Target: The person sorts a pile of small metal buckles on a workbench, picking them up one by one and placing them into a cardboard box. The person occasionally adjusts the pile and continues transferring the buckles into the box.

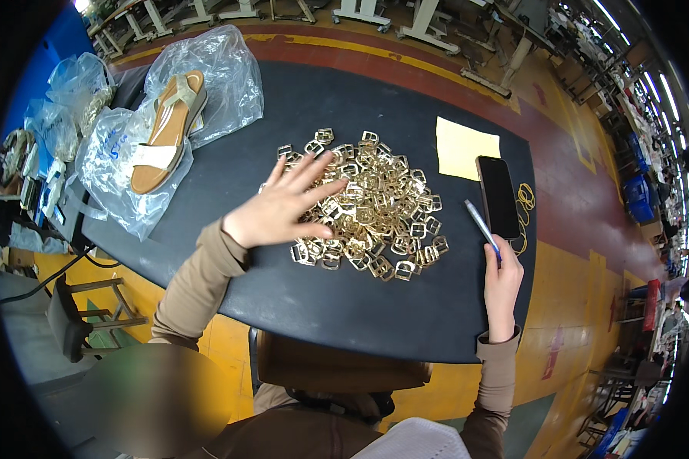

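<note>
Under and beyond left fingers (325, 190), gold buckles (379, 200)

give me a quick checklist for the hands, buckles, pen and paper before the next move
1. Left grip free: ok, open with fingers spread over the heap, nothing seen held.
2. Left grip clear of the buckles: cannot tell, contact under the fingers is hidden.
3. Pen secure: ok, held in the right grip.
4. Buckles lying singly: not ok, most overlap in one heap.
5. Yellow paper within the table: ok, lying beyond the pen, beside the phone.
6. Sandal apart from the buckles: ok, lying on clear plastic to their left.
</note>
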Available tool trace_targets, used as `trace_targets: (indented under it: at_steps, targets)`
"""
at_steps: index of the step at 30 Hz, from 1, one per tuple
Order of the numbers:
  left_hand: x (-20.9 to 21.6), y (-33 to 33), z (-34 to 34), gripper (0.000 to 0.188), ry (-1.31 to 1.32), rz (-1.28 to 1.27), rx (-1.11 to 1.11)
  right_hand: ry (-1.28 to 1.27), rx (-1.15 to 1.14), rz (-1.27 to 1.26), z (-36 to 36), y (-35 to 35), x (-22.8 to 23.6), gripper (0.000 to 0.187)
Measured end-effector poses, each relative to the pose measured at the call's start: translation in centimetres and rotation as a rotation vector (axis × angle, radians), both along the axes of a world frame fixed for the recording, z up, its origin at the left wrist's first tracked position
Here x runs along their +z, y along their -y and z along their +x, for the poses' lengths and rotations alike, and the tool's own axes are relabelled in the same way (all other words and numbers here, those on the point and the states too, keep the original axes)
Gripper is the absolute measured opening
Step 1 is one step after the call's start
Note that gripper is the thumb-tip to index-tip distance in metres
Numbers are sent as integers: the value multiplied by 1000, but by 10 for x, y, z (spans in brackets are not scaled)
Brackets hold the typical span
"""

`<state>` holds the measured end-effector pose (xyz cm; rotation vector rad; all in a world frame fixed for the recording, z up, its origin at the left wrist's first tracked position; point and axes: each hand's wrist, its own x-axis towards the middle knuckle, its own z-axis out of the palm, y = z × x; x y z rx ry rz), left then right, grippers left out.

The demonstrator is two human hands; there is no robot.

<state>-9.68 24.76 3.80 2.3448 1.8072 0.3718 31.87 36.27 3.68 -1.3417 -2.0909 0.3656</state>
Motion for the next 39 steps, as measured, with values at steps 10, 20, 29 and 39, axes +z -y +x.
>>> trace_targets:
  at_steps: [10,20,29,39]
  targets:
    - [9,18,29,76,59,-124,-269,2,-90,-59,0,-1,-9,27]
    - [26,6,0,45,78,138,89,55,54,211,-9,3,4,26]
    - [-13,4,55,68,-76,154,-281,394,601,31,-47,18,8,61]
    - [-25,-5,42,49,190,179,-351,435,605,-53,-42,27,13,56]
